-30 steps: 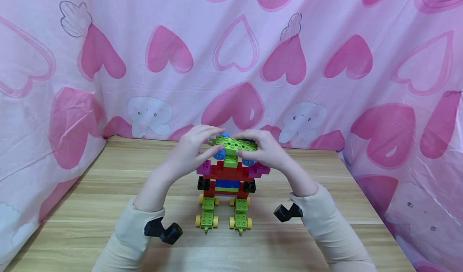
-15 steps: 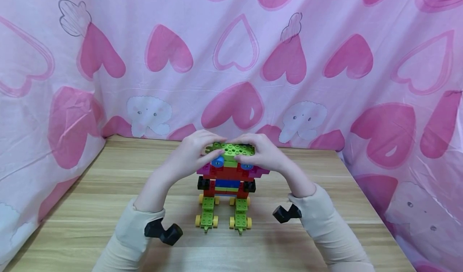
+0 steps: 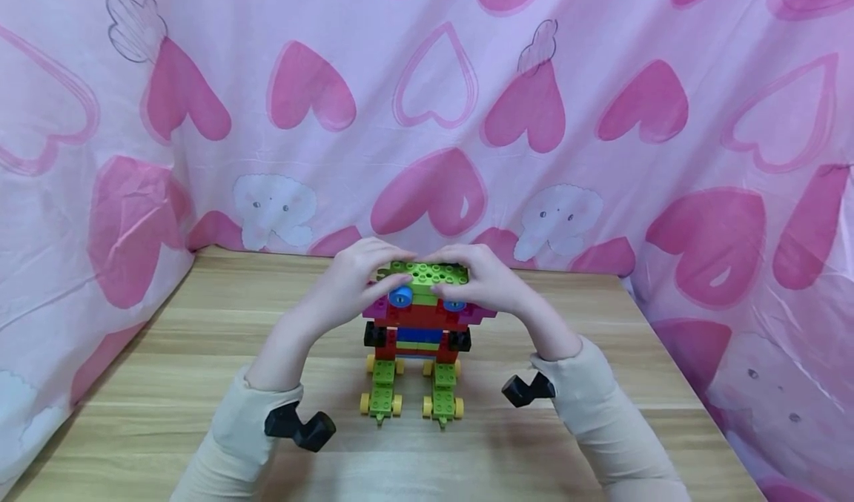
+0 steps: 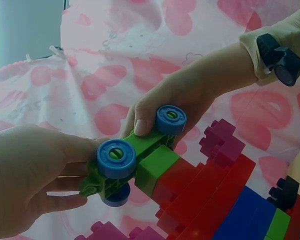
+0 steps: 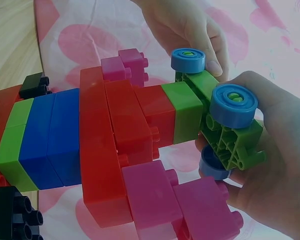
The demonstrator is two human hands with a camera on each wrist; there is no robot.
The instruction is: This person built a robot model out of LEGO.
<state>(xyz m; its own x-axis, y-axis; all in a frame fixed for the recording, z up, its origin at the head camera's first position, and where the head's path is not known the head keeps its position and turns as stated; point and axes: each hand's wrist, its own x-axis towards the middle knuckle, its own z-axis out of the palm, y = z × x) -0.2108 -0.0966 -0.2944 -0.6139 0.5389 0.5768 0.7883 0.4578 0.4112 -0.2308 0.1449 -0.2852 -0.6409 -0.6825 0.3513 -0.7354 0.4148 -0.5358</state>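
A toy figure of big building bricks (image 3: pixel 419 315) stands upright on the table. On its top lies a green wheeled base (image 3: pixel 437 273) with blue wheels (image 4: pixel 116 159), against a single green brick (image 5: pixel 181 111). My left hand (image 3: pixel 336 283) grips the base's left end, its thumb in front and fingers behind. At the other end my right hand (image 3: pixel 490 281) grips it the same way. Below come red, blue and lime bricks, with magenta bricks (image 5: pixel 152 197) as side parts and black bricks (image 3: pixel 375 335) lower down. Both feet are green wheeled bases (image 3: pixel 382 398) with yellow wheels.
The wooden table (image 3: pixel 220 339) runs back to a pink heart-patterned cloth (image 3: pixel 427 79), which also hangs along both sides. A black device is strapped to each wrist, the left one (image 3: pixel 300 426) and the right one (image 3: pixel 527 391).
Both hands have lowered the green wheeled base from a tilted position above the figure onto its top brick. Over the last half second the hands hardly moved.
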